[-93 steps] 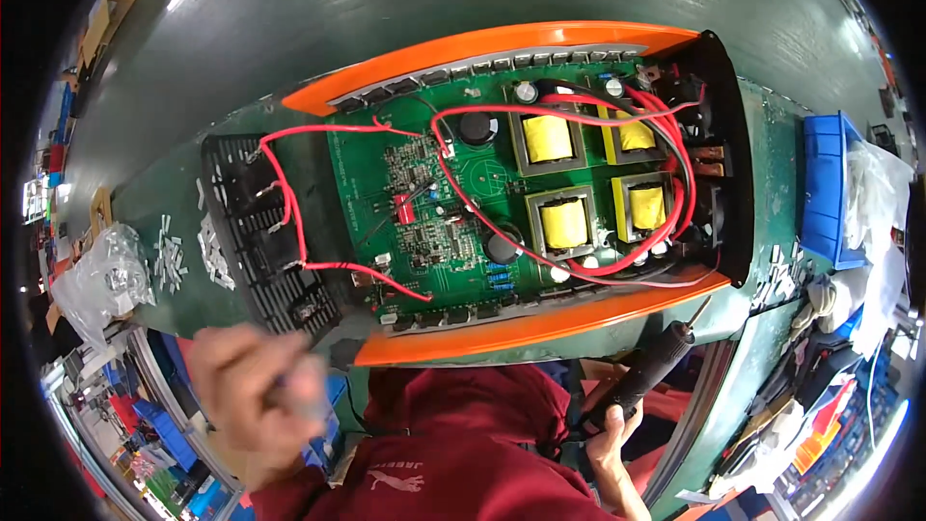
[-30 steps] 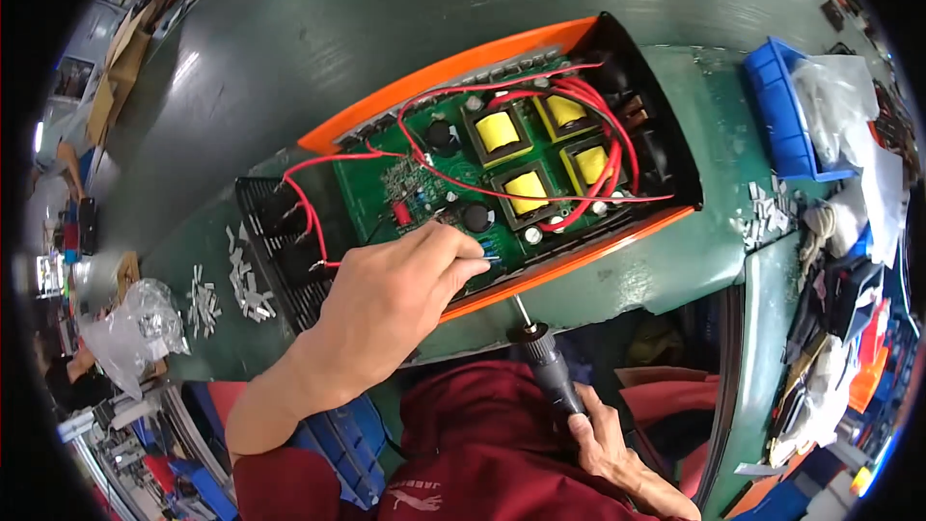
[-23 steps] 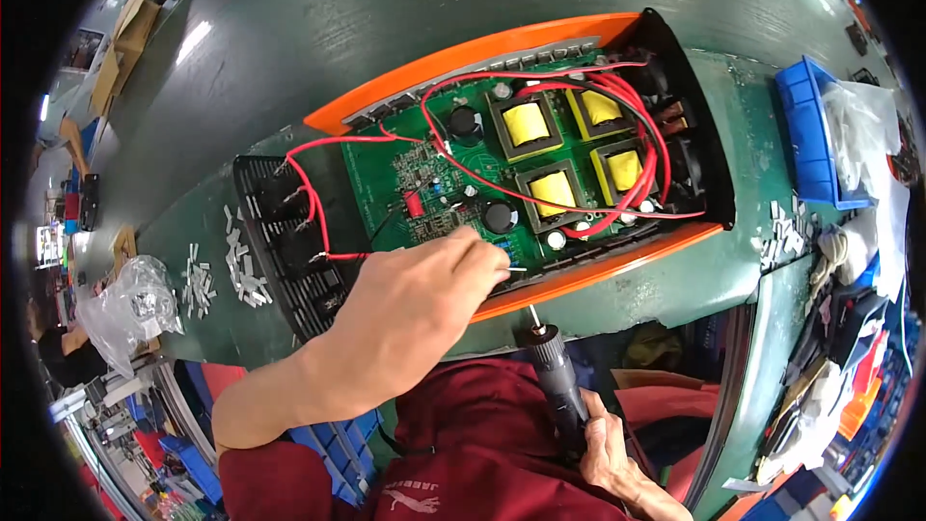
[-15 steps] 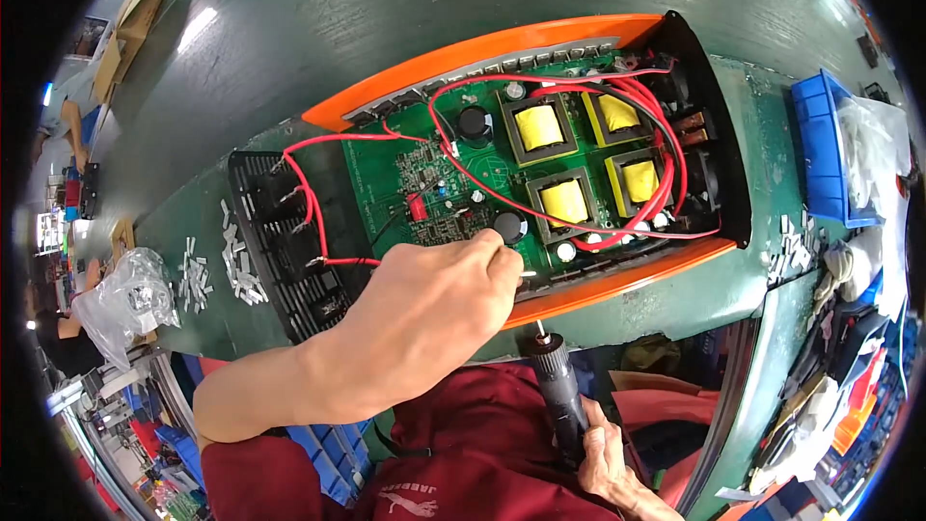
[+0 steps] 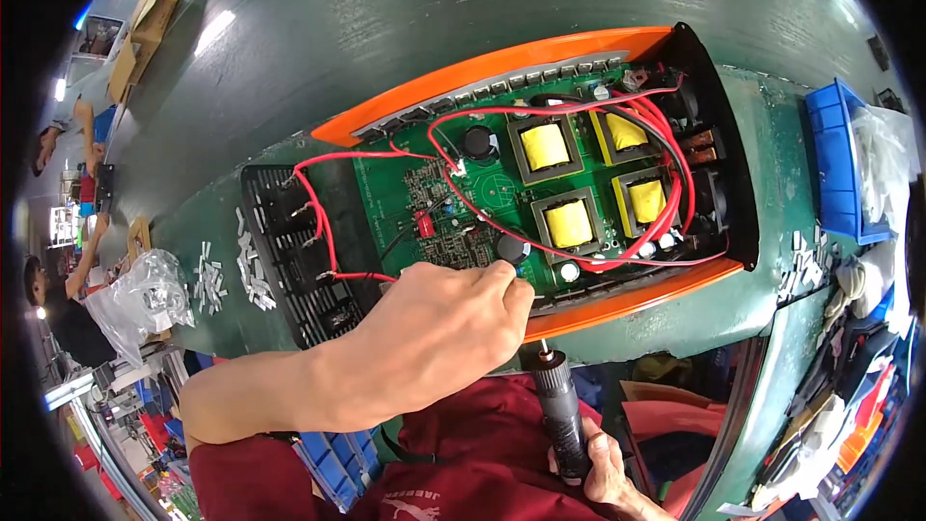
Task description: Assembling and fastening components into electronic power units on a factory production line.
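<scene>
An open orange-edged device case [image 5: 502, 63] lies on the green bench, showing a green circuit board [image 5: 482, 193] with yellow transformers [image 5: 569, 222] and red wires [image 5: 666, 212]. My left hand [image 5: 434, 333] rests at the board's near edge, fingertips pinched together by a black round capacitor [image 5: 513, 249]; whatever is between them is too small to see. My right hand [image 5: 603, 463] grips a black electric screwdriver [image 5: 559, 410] upright below the case, its bit pointing up at the orange near rim [image 5: 637, 299].
A black vented end panel [image 5: 299, 251] lies at the case's left. Small white parts [image 5: 231, 270] are scattered on the green bench [image 5: 752, 318]. A clear plastic bag [image 5: 145, 299] sits far left, blue bins [image 5: 834, 164] right. Another person works at the far left.
My left hand came in from the lower left and settled on the board's near edge. The screwdriver rose closer to the case rim. The view shifted slightly.
</scene>
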The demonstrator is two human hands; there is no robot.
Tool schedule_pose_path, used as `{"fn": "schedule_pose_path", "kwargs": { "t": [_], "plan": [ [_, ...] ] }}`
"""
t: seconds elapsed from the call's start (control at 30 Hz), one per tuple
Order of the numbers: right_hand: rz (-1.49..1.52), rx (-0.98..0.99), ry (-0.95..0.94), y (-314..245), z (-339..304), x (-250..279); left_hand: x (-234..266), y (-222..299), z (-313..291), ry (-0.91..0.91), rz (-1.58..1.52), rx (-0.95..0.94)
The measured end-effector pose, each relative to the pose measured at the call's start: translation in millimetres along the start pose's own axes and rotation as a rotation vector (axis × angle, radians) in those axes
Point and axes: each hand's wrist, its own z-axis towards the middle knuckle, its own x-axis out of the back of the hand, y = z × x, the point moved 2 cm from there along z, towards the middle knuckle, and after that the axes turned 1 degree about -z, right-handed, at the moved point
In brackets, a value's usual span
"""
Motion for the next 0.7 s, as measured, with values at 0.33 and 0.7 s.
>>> {"fn": "schedule_pose_path", "kwargs": {
  "t": [0.33, 0.7],
  "plan": [
    [0.066, -0.017, -0.045, 7.7, 3.8, -1.9, -1.0, -3.1, 2.6, 0.043, -0.012, -0.056],
    [0.051, -0.058, -0.058, 7.5, 7.2, -3.1, 0.5, -5.1, 2.1, 0.033, -0.002, -0.059]
  ]
}}
